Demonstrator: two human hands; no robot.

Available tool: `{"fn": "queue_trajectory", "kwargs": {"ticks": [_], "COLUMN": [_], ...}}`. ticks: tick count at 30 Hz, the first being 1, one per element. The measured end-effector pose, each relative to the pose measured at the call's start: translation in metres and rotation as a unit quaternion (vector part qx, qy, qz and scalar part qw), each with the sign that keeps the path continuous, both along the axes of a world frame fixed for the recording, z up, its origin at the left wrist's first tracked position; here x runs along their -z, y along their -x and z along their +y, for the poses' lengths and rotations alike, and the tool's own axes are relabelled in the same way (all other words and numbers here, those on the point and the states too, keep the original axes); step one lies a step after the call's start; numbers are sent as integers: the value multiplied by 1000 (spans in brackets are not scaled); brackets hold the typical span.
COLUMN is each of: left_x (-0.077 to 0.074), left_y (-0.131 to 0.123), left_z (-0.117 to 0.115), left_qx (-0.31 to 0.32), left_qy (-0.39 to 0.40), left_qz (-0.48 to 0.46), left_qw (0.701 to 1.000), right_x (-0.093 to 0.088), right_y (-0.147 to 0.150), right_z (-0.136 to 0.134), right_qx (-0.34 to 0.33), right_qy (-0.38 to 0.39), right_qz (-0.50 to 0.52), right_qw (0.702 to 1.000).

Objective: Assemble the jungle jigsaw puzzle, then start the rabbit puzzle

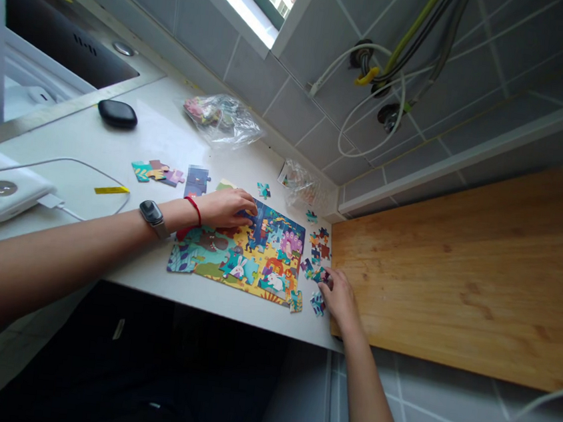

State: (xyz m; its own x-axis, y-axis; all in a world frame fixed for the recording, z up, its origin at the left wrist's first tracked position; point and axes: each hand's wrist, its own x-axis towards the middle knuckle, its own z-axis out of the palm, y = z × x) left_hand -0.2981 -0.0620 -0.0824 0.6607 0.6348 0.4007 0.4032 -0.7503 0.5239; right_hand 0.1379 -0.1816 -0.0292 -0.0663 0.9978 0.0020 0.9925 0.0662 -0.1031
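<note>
A colourful animal jigsaw puzzle (218, 243), partly assembled, lies on the white counter. My left hand (230, 207) rests over its upper part, fingers spread and slightly bent, with no piece visible in them; it hides some of the picture. To the right of the puzzle, my right hand (341, 301) has its thumb and fingers closed at a loose puzzle piece (321, 276), which they partly cover. Another blue piece (317, 303) lies just below those fingertips, and brown pieces (320, 243) sit above. One piece (296, 301) overlaps the puzzle's lower right corner.
Joined pieces (157, 172) and a purple-blue piece (197, 180) lie left of the puzzle. Behind are a clear plastic bag (223, 121), a second plastic wrapper (304, 186) and a black case (117, 114). A raised wooden board (456, 270) borders the right; a white cabled device (7, 189) stands left.
</note>
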Motion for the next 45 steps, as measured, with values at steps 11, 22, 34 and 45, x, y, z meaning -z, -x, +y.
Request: {"fn": "queue_trajectory", "kwargs": {"ticks": [11, 22, 34, 45], "left_x": [-1, -6, -9, -8], "left_y": [2, 3, 5, 2], "left_z": [3, 1, 2, 0], "left_qx": [-48, -68, -80, -67], "left_qy": [6, 8, 15, 9], "left_qz": [19, 22, 16, -5], "left_qw": [999, 997, 997, 998], "right_x": [8, 12, 21, 7], "right_y": [5, -2, -2, 6], "right_z": [-6, -15, -26, -31], "right_qx": [12, 45, 61, 61], "right_qy": [-15, -58, -73, -99], "right_qz": [15, 57, 108, 124], "right_qw": [1000, 996, 990, 985]}}
